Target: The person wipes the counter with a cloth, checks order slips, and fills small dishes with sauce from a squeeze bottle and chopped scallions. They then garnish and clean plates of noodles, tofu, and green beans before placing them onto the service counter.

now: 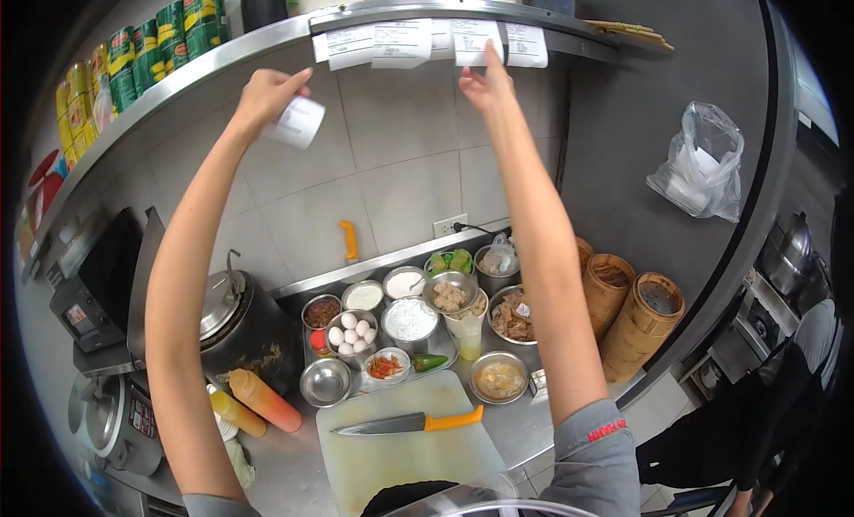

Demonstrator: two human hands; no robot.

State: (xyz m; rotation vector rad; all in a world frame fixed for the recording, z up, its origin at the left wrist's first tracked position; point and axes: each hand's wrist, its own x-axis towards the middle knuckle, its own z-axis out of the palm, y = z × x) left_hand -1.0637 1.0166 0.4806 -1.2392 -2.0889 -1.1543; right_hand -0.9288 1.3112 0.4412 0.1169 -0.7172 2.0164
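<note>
Left hand (pixel 271 95): raised in front of the tiled wall (pixel 391 130), fingers closed on a curled slip (pixel 301 124), which hangs just below them, clear of the rail.
Right hand (pixel 489 80): up at the rail (pixel 463 16), well apart from the left, its index finger over the lower part of a hung slip (pixel 474 35); I cannot tell whether it pinches the paper or only touches it.
Rail: along the shelf (pixel 258 46) edge, with more printed slips (pixel 402 41) in a row on both sides of that finger.
Shelf: cans (pixel 172 39) stacked at the left end.
Board (pixel 382 464): flat on the metal surface (pixel 289 468), below both arms; a knife (pixel 409 422) lies across it, orange handle to the right.
Bowls: behind the board, one of eggs (pixel 350 335), one of white powder (pixel 409 321), one of cut red pieces (pixel 384 367) with a green pepper (pixel 430 362) just beside it.
Left of the board: two squeeze bottles (pixel 265 401) near a big dark pot (pixel 258 344).
Right side: bamboo steamers (pixel 649 326) stacked; a clear bag (pixel 701 166) hangs on the dark panel (pixel 649 81) above.
Far right: another person (pixel 756 419) in dark clothes, partly in view.
</note>
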